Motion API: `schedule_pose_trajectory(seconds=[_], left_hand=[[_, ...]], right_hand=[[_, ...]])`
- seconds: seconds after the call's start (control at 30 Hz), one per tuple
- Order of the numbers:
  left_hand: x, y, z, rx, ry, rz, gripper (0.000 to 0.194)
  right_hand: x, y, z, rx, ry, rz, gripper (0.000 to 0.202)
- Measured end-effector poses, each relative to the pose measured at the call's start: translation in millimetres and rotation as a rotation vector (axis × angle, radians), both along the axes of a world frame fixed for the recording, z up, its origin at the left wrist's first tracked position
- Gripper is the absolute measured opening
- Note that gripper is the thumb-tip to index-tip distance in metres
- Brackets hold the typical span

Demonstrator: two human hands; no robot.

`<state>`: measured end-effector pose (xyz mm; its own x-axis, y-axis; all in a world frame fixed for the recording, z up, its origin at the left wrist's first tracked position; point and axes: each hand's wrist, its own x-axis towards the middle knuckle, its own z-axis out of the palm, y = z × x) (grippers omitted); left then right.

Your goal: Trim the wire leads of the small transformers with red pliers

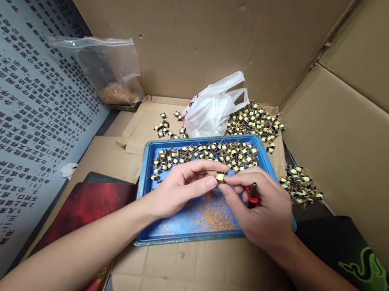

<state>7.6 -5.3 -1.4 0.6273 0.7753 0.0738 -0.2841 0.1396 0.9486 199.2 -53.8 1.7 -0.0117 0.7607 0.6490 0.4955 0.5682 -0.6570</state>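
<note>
Above a blue tray (139, 237), both my hands meet at a small transformer (220, 176) with yellow tape round its middle and thin wire leads. My left hand (183, 180) pinches it from the left between thumb and fingers. From the right, the thumb and forefinger of my right hand (264, 208) grip it too. Tucked in that same right hand are red-handled nippers (253, 195), dark tip upward, mostly hidden by the fingers. Many similar transformers (230, 153) lie in the tray's far half. Loose copper-coloured wire clippings (218, 213) are scattered in its near half.
Behind the tray stands a white plastic bag (213, 106). Heaps of transformers lie at back right (257, 121) and right (301, 186). A clear bag (120, 89) holds clippings at back left. Cardboard walls (204, 34) enclose the back and right. Dark mats (346, 258) flank the tray.
</note>
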Motion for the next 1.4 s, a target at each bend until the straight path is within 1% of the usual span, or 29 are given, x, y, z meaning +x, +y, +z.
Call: schedule_pose_trajectory(seconds=[0.17, 0.43, 0.53, 0.63, 0.83, 0.93, 1.03, 1.13, 1.27, 1.33, 1.4], left_hand=[[0.6, 1.0, -0.1, 0.001, 0.070, 0.019, 0.028], [0.1, -0.3, 1.6, 0.003, 0.064, 0.020, 0.029], [-0.1, 0.0, 2.8, 0.008, 0.074, -0.014, 0.034], [0.4, 0.6, 5.0, 0.018, 0.106, -0.045, 0.033], [1.5, -0.2, 7.0, 0.022, 0.148, 0.039, 0.027], [1.2, 1.3, 4.6, 0.017, 0.161, 0.129, 0.030], [0.5, 3.4, 3.2, 0.077, 0.231, 0.170, 0.032], [0.5, 3.5, 5.0, 0.118, 0.285, 0.164, 0.030], [1.4, 1.5, 8.5, 0.125, 0.298, 0.148, 0.029], [2.0, 1.1, 8.8, 0.119, 0.295, 0.122, 0.030], [2.4, 1.0, 8.2, 0.119, 0.290, 0.097, 0.030]], right_hand=[[-1.0, -0.2, 1.3, 0.035, -0.019, 0.016, 0.017], [-1.4, 0.0, 0.8, 0.053, -0.012, 0.014, 0.019], [-0.7, 0.2, -1.0, 0.075, -0.021, 0.012, 0.020], [0.3, 0.7, -4.7, 0.103, -0.036, 0.023, 0.020], [0.5, 0.5, -9.0, 0.105, -0.043, 0.093, 0.020], [1.5, -0.4, -6.9, 0.031, -0.016, 0.095, 0.018], [4.7, 0.9, -6.1, -0.123, 0.046, 0.094, 0.021], [8.7, 4.7, -8.0, -0.232, 0.071, 0.115, 0.027], [11.8, 8.8, -10.4, -0.237, 0.050, 0.135, 0.022], [12.0, 9.3, -10.5, -0.270, 0.059, 0.153, 0.025], [11.6, 9.4, -10.0, -0.297, 0.079, 0.169, 0.023]])
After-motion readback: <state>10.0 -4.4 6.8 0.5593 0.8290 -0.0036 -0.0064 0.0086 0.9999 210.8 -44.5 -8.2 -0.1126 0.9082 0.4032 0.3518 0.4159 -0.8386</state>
